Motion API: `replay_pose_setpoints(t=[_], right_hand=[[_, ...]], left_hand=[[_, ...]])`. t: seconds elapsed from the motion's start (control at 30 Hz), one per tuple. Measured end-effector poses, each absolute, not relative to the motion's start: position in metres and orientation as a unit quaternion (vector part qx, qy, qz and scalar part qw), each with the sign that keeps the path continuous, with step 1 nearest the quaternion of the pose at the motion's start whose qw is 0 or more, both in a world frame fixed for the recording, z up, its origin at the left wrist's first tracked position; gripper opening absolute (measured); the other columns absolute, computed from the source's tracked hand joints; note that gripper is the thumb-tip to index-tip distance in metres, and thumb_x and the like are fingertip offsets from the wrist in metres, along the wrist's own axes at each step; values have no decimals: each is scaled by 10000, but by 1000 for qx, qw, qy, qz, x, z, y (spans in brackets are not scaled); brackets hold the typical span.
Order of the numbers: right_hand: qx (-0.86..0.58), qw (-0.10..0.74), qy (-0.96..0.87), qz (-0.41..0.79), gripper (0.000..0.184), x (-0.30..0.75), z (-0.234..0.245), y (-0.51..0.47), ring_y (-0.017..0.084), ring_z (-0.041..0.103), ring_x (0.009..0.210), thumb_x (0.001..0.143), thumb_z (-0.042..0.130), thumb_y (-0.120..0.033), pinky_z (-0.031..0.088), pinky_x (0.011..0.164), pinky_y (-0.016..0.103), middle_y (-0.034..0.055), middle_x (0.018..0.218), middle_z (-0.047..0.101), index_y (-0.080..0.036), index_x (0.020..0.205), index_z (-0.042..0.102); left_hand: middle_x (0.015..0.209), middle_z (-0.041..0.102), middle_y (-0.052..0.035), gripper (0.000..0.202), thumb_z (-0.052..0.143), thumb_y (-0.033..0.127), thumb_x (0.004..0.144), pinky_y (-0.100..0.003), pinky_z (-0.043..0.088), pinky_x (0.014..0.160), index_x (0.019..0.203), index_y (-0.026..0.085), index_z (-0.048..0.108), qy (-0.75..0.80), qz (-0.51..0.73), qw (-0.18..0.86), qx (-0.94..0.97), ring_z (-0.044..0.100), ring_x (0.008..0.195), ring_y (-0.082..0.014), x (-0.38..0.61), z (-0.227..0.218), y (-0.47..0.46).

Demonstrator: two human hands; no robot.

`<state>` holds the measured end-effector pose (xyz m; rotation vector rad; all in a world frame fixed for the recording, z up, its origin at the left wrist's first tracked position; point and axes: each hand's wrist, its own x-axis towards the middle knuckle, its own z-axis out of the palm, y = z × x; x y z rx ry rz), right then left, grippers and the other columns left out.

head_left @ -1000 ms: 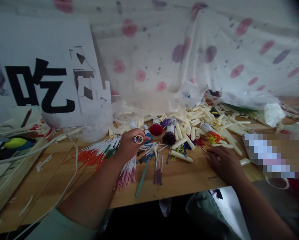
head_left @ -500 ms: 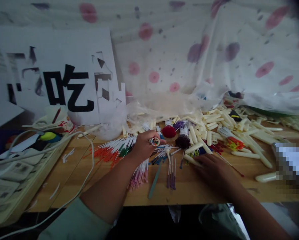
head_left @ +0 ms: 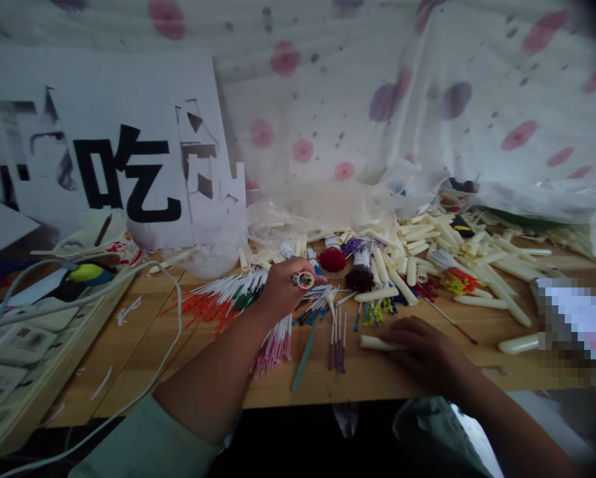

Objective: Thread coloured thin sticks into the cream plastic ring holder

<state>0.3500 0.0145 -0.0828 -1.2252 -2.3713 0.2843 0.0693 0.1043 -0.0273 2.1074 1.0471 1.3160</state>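
My left hand [head_left: 280, 292] is closed around a small round tube [head_left: 304, 280], with multicoloured bits showing in its end. Near the table's front edge, my right hand [head_left: 427, 348] has its fingers over a cream-coloured hollow tube [head_left: 373, 343]. Most of that tube is hidden under the fingers. White sticks with orange tips [head_left: 210, 302] and pink-tipped sticks [head_left: 274, 352] lie left of and below my left hand. Between the hands are a few purple-tipped sticks [head_left: 336, 342], a teal flat tool [head_left: 305, 355] and yellow-tipped sticks [head_left: 377, 312].
Cream tubes [head_left: 422, 229] are heaped at the back right. Bundles with dark red [head_left: 332, 259] and near-black tips [head_left: 361, 277] stand before them. A power strip [head_left: 78, 338] with a white cable [head_left: 178, 318] lies left. A blurred-out device [head_left: 577, 325] is at right.
My right hand has come toward the table's front edge, bringing a cream tube away from the yellow-tipped sticks. My left hand keeps its hold; the view has shifted slightly.
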Motion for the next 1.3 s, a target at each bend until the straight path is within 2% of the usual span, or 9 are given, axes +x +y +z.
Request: replay_pose_setpoints(t=[0.1, 0.27, 0.47, 0.7, 0.97, 1.13, 1.2, 1.3], right_hand=[[-481, 254, -831, 117, 221, 351, -82, 18, 181, 628, 881, 859, 523, -305, 529, 769, 316, 77, 977, 656, -234, 1027, 647], [-586, 261, -765, 59, 213, 354, -83, 32, 185, 628, 830, 852, 470, -241, 514, 751, 327, 79, 941, 654, -191, 954, 650], [-574, 179, -799, -25, 219, 348, -78, 49, 188, 573, 811, 814, 485, -155, 479, 743, 324, 88, 919, 591, -189, 972, 634], [-485, 103, -859, -127, 179, 358, -74, 55, 192, 510, 809, 850, 491, -177, 432, 711, 313, 75, 866, 593, -208, 841, 666], [-410, 159, -886, -145, 248, 371, -75, 31, 180, 558, 821, 893, 418, -169, 461, 693, 305, 72, 891, 633, -205, 858, 661], [-402, 189, -879, -171, 208, 381, -75, 12, 175, 608, 811, 881, 454, -148, 490, 659, 285, 73, 905, 653, -204, 921, 651], [-403, 227, -869, -173, 201, 382, -73, 4, 180, 628, 847, 861, 500, -143, 510, 687, 287, 65, 918, 666, -222, 971, 649], [-417, 354, -821, -162, 236, 373, -64, -6, 185, 649, 873, 804, 586, -128, 538, 719, 301, 53, 960, 669, -259, 989, 651]], left_hand=[[547, 544, 30, 333, 648, 420, 751, -204, 385, 528, 568, 163, 540, 383, 472, 214, 764, 479, 518, -87, 71, -25, 104], [552, 531, 30, 331, 641, 424, 754, -206, 378, 527, 575, 163, 542, 393, 463, 200, 769, 478, 528, -91, 72, -23, 103], [552, 538, 28, 312, 654, 387, 754, -200, 371, 520, 572, 160, 540, 383, 464, 191, 776, 477, 522, -88, 71, -22, 103], [550, 542, 28, 304, 656, 383, 750, -201, 374, 518, 572, 163, 544, 385, 461, 190, 776, 478, 519, -90, 71, -22, 103], [543, 534, 32, 295, 651, 377, 752, -203, 364, 503, 574, 166, 547, 392, 459, 201, 772, 463, 508, -87, 71, -22, 102], [559, 556, 31, 274, 657, 356, 748, -204, 369, 508, 579, 167, 554, 386, 459, 199, 775, 462, 504, -86, 70, -23, 104], [558, 558, 32, 263, 660, 341, 747, -202, 369, 512, 581, 166, 555, 383, 459, 195, 777, 466, 507, -86, 70, -23, 104], [560, 554, 31, 273, 661, 347, 747, -201, 369, 520, 578, 163, 552, 380, 457, 195, 780, 471, 514, -86, 71, -23, 103]])
